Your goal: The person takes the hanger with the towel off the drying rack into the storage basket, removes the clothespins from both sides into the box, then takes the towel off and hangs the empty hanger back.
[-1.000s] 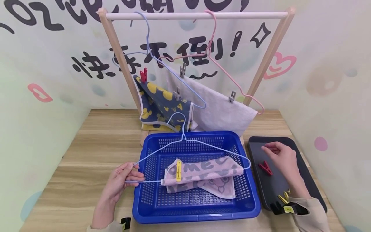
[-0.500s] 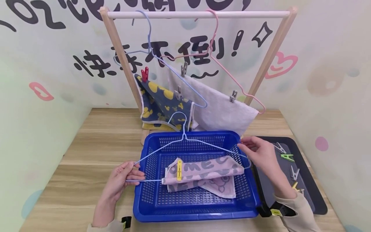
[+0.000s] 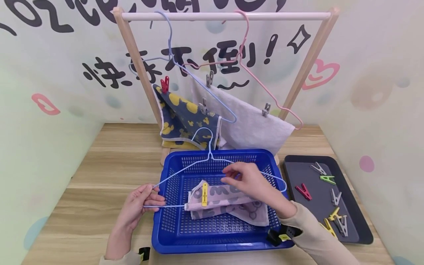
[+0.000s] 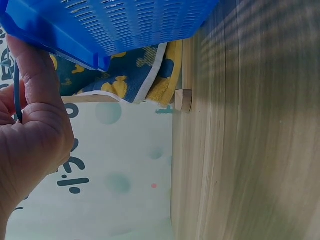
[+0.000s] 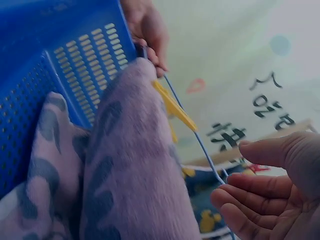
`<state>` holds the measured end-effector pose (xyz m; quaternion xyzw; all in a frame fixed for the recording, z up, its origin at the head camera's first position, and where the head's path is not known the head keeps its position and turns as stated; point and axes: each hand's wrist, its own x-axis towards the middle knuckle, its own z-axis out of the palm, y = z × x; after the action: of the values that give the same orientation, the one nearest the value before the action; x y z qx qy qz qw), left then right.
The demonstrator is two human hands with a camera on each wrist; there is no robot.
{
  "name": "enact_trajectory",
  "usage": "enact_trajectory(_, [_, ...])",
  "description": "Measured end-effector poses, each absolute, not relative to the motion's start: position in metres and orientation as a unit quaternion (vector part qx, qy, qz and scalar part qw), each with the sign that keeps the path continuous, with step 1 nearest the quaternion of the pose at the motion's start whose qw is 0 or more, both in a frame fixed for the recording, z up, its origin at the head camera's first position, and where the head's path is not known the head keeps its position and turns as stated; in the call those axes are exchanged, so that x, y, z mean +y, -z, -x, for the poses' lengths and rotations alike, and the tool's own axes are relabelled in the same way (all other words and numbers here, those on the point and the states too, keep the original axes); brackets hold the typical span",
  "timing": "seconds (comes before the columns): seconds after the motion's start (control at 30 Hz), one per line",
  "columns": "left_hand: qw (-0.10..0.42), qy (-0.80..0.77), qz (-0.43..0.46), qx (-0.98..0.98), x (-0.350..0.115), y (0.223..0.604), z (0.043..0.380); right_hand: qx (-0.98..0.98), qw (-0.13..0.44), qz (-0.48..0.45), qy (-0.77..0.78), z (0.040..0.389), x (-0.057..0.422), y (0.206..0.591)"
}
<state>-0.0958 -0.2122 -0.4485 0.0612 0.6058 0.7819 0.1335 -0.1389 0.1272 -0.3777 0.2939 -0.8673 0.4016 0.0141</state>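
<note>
In the head view my left hand [image 3: 137, 204] grips the left corner of a light-blue clothes hanger [image 3: 180, 172]. A pink towel [image 3: 228, 206] with grey lettering is folded over the hanger's lower bar, above the blue basket [image 3: 218, 247]. One yellow clothespin [image 3: 204, 195] pinches the towel near its left end. My right hand [image 3: 248, 180] hovers over the towel's upper edge, in front of the hanger's right arm, fingers loosely bent. The right wrist view shows a gap between the thumb and fingers of my right hand [image 5: 270, 185], with nothing held there.
A dark tray [image 3: 291, 162] at right holds several clothespins, among them a red clothespin [image 3: 303, 191] and a green clothespin [image 3: 328, 179]. Behind stands a rack with a white rail [image 3: 205, 16]. A blue-yellow towel [image 3: 185, 114] and a white towel [image 3: 251, 121] hang there, clipped to hangers.
My right hand has moved left from over the tray, past the hanger's right end, to above the towel. The left hand and hanger have stayed in place.
</note>
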Motion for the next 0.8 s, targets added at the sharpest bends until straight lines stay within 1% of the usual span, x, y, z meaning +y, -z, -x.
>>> enact_trajectory(0.23, [0.140, -0.788, -0.058, 0.597, -0.211, 0.443, 0.094, -0.861, -0.061, -0.317, -0.392, 0.144, 0.101, 0.382])
enact_trajectory(0.5, [0.137, -0.786, -0.063, 0.600, -0.211, 0.445, 0.095, -0.851, -0.121, -0.306, -0.408, 0.148, 0.086, 0.388])
enact_trajectory(0.8, [0.137, -0.779, -0.049, 0.610, -0.210, 0.443, 0.096, -0.854, -0.135, -0.304, -0.401, 0.149, 0.080, 0.393])
